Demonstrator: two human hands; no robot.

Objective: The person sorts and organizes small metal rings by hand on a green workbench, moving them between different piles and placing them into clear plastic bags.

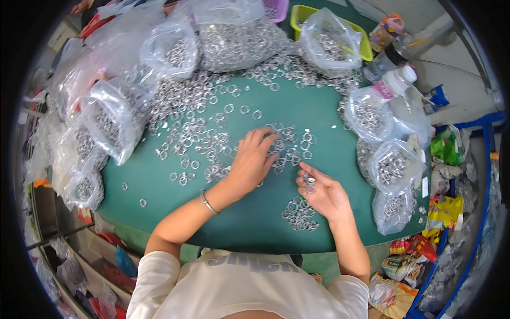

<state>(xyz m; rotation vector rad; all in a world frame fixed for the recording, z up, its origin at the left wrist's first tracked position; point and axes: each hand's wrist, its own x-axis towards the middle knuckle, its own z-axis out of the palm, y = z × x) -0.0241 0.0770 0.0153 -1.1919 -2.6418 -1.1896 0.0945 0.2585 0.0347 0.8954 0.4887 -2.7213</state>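
My left hand [251,162], with a metal bangle [207,202] on its wrist, lies palm down over the middle of the green table. Its fingers are apart, at the edge of a loose cluster of silvery metal rings [287,134]. To its right, my right hand [325,195] is turned partly palm up, with a few metal rings [308,182] held in its curled fingers. Index finger and thumb point toward the cluster. Nearer to me than the right hand lies a small separate pile of rings [300,213]. Whether the left fingertips touch a ring is hard to tell.
A large heap of rings [180,101] spreads across the back left of the green table [255,220]. Open plastic bags of rings stand along the left [114,119], back [234,45] and right [393,167] edges. A yellow-green basket [366,45] and a white-capped bottle [396,82] stand at the back right.
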